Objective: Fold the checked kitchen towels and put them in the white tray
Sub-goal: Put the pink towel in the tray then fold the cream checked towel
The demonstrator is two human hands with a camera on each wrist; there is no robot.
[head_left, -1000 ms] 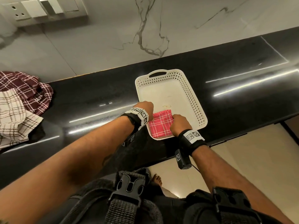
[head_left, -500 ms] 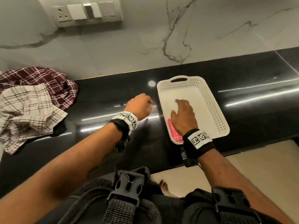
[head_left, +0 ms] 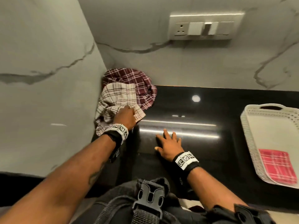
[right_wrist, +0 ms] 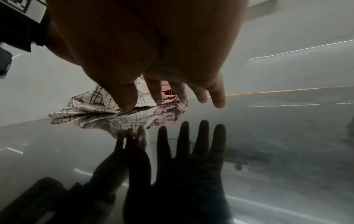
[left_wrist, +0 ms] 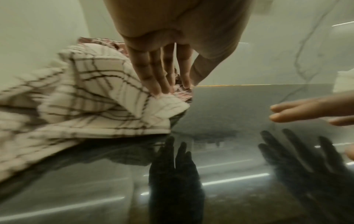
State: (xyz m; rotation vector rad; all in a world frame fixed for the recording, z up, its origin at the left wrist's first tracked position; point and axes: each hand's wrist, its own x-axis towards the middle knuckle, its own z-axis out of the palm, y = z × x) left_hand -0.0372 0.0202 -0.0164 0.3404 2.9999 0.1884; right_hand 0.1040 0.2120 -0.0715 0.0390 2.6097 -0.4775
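Observation:
A crumpled cream checked towel (head_left: 116, 101) (left_wrist: 86, 94) (right_wrist: 91, 104) lies in the counter's back left corner, partly on top of a maroon checked towel (head_left: 137, 81) (right_wrist: 172, 100). My left hand (head_left: 126, 113) (left_wrist: 178, 86) reaches onto the cream towel, and its straight fingers (left_wrist: 157, 81) touch a fold near the towel's right corner. My right hand (head_left: 168, 141) (right_wrist: 164, 91) (left_wrist: 298, 110) hovers just above the bare counter, fingers spread, holding nothing. At the far right stands the white tray (head_left: 247, 126), with a folded red checked towel (head_left: 278, 165) lying in its near end.
The glossy black counter (head_left: 194, 110) reflects both hands. A marble side wall (head_left: 48, 94) closes off the left, right beside the towels. The marble back wall carries a switch plate (head_left: 205, 26). The counter's front edge runs close to my body.
Both hands left the tray and moved left. The left hand now touches the cream towel; the right hand came off the red towel to the counter's middle. My view swung left.

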